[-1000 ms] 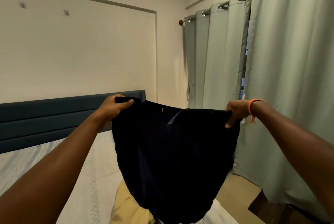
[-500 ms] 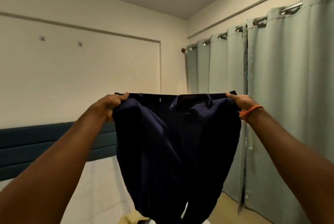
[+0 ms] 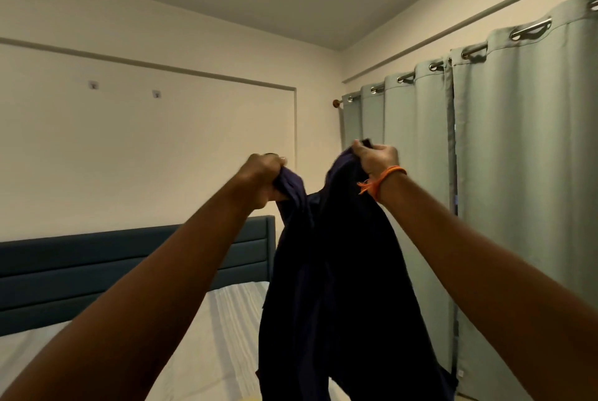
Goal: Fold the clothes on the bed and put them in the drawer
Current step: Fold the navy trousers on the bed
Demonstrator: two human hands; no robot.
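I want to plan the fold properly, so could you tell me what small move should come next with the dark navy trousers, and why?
Probably bring the two held corners together. The left hand and right hand each grip the top edge of the dark navy trousers, a small gap apart, with the cloth hanging in the air above the white bed sheet.

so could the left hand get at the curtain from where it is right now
Probably not as things stand. The left hand grips one top corner of the dark garment, which hangs between it and the curtain, and the right hand is on that side too. It would need to drop its grip first.
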